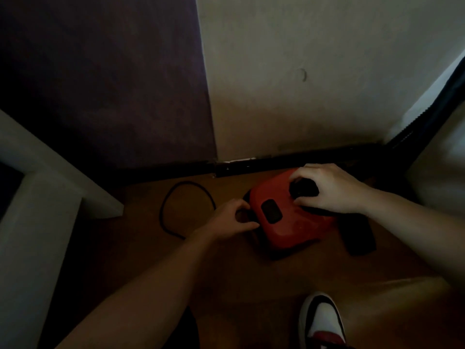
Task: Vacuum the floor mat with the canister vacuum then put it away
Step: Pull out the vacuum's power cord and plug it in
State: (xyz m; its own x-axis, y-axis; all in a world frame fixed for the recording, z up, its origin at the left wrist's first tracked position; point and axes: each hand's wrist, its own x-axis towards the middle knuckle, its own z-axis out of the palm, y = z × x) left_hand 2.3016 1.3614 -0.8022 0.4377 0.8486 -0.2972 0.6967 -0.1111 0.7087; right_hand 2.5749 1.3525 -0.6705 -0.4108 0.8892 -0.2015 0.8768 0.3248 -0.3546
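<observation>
Right hand (334, 191) grips the black fitting (303, 188) on the red plastic canister vacuum (289, 227); left hand (232, 219) pinches its 9 o'clock end. Lifting may snag the looped black cord (163, 210).

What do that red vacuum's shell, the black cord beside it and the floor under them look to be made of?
Vacuum shell: likely moulded plastic, smooth and slightly glossy, with rounded corners and a faint sheen.
Cord: probably rubber or vinyl sheathing, matte black, lying in a limp loop.
Floor: smooth and brown with soft reflections. It could be wood, laminate or vinyl; the picture is too dim to tell.
</observation>
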